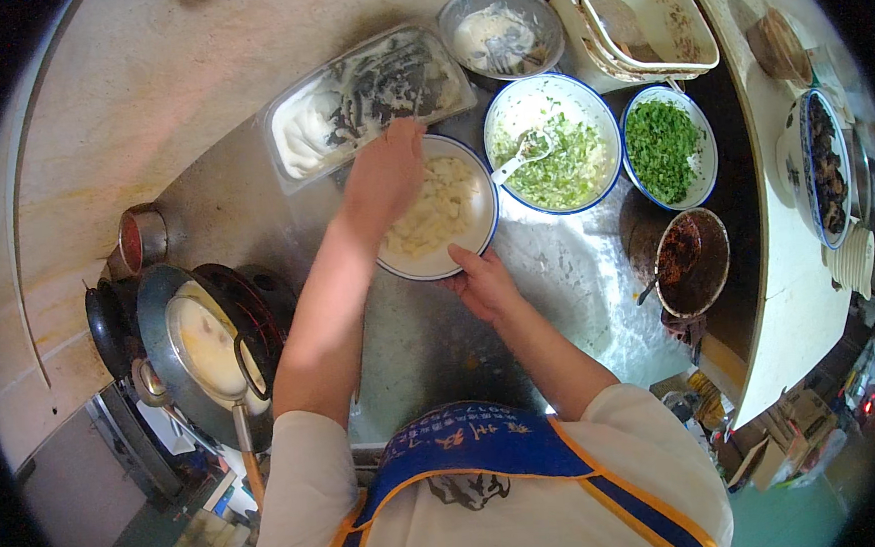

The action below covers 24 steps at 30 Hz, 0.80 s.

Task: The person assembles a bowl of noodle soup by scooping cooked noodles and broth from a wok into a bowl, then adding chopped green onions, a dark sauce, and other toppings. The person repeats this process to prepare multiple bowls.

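1. The bowl [482,216] of pale pieces [432,219] sits beside the clear tray [436,88]; judged rigid, moderately heavy, breakable, best held by its rim. Pieces likely soft, slippery.
2. Right hand [486,285]: thumb over near rim, fingers beneath, pinching the bowl.
3. Left hand [389,171]: over the bowl's left edge; fingers bunched, tips hidden; grip cannot be told.

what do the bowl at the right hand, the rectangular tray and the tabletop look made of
Bowl: glossy enamelled metal or glazed ceramic, from its smooth white surface and blue rim; I can't tell which.
Tray: probably clear, shiny plastic, given its translucent-looking rim.
Tabletop: likely stainless steel, dully polished, throwing blurred glare.
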Each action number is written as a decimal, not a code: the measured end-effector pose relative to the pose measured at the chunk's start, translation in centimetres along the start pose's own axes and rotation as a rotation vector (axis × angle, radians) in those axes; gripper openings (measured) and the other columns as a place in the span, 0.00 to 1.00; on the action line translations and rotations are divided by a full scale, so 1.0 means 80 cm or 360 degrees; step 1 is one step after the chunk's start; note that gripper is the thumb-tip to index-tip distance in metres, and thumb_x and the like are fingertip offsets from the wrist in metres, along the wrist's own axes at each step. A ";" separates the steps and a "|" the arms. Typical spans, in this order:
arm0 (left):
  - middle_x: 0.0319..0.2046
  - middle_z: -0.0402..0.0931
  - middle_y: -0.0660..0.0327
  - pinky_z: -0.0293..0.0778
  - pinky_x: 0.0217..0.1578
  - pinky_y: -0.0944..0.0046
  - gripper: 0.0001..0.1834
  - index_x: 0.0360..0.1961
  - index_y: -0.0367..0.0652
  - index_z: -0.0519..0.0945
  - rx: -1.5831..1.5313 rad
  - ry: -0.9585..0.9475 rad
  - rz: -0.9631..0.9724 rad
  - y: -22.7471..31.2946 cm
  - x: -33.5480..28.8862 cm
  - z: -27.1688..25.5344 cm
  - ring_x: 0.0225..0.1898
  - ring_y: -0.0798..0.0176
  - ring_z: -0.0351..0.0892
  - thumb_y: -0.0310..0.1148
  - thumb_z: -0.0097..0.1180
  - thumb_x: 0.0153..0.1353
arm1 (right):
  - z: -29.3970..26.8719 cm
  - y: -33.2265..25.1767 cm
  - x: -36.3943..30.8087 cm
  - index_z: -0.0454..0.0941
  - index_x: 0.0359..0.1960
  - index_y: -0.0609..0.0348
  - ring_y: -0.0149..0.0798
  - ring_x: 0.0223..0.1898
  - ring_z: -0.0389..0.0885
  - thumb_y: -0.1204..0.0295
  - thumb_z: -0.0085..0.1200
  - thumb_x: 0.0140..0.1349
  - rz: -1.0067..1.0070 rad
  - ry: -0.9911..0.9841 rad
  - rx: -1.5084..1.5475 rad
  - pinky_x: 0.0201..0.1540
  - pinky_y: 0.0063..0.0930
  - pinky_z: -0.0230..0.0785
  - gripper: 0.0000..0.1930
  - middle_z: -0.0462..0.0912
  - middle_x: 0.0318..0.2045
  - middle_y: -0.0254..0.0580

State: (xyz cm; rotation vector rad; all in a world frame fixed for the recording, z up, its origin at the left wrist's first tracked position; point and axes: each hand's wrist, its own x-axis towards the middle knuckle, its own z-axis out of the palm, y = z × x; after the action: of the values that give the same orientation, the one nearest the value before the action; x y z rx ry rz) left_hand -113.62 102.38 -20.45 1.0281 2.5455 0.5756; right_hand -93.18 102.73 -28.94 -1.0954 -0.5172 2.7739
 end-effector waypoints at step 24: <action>0.24 0.72 0.64 0.62 0.23 0.72 0.10 0.46 0.36 0.76 -0.0946 0.0382 -0.0034 -0.047 -0.072 -0.050 0.22 0.74 0.66 0.28 0.43 0.73 | 0.003 0.000 0.003 0.59 0.66 0.54 0.47 0.54 0.80 0.71 0.50 0.70 0.0021 0.0040 0.0043 0.48 0.43 0.81 0.24 0.74 0.59 0.47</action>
State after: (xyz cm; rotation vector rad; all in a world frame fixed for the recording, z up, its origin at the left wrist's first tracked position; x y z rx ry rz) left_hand -113.65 94.82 -17.95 0.7448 2.3227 1.4115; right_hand -93.50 102.69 -28.96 -1.1311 -0.4702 2.7661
